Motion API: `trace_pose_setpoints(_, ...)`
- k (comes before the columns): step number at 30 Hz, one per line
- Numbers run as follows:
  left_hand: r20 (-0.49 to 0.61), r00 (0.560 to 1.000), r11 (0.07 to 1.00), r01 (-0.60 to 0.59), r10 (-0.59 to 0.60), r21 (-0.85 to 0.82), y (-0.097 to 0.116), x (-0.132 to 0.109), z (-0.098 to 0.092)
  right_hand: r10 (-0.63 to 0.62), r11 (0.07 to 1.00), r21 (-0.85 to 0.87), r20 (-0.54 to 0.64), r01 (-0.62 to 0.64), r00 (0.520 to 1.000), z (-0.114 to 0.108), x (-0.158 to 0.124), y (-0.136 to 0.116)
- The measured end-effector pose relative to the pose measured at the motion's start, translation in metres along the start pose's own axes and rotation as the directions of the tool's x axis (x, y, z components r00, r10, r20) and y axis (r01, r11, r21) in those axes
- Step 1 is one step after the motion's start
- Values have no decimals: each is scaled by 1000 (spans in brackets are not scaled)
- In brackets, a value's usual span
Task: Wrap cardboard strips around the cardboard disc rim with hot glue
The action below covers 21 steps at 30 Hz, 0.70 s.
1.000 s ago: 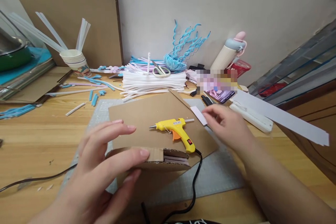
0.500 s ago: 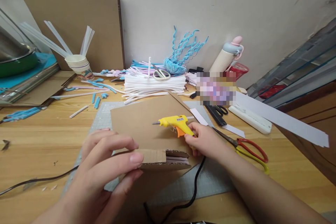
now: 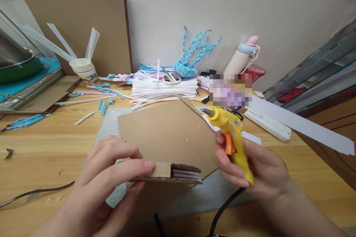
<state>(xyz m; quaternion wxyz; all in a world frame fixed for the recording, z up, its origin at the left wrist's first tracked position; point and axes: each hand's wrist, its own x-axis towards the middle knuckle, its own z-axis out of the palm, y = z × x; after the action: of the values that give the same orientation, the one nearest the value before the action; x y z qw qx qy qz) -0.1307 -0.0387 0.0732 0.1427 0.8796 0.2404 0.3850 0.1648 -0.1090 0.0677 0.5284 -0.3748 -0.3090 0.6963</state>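
Observation:
My left hand [image 3: 111, 177] is closed on the edge of a layered cardboard piece [image 3: 162, 169], its fingers along the top edge and the thumb side below. At that piece's right end the layers part, and pale strips [image 3: 187, 175] show between them. My right hand [image 3: 261, 170] grips a yellow hot glue gun [image 3: 235, 126] by the handle, fingers near its orange trigger. The gun's nozzle points up and left, apart from the cardboard piece. A flat cardboard sheet [image 3: 161, 129] lies behind, on a grey cutting mat [image 3: 114, 122].
White pipe cleaners [image 3: 164, 89] are bundled at the back with small scissors [image 3: 171, 77] on top. Paper cups [image 3: 85, 70] hold white strips. A bottle [image 3: 240, 59], a white power strip [image 3: 268, 124] and a long white paper strip [image 3: 303, 124] are at the right. A black cord [image 3: 225, 207] trails from the gun.
My right hand has lifted the glue gun off the cardboard sheet and brought it right and nearer, tilting its nozzle up. My left hand stays on the cardboard piece, almost unmoved.

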Motion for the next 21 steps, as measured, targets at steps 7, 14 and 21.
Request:
trace_pose_setpoints(7, 12, 998, 998, 55, -55, 20, -5, -5, 0, 152, 984, 65, 150, -163, 977, 43, -25, -10)
trace_pose_setpoints(14, 16, 1000, 999, -13, 12, 52, -10, -5, -2, 179, 972, 117, 203, -206, 963, 65, -20, -11)
trace_pose_setpoints(21, 31, 999, 999, -20, 19, 32, -8, -7, 0, 202, 961, 149, 204, -235, 958, 67, -15, -14)
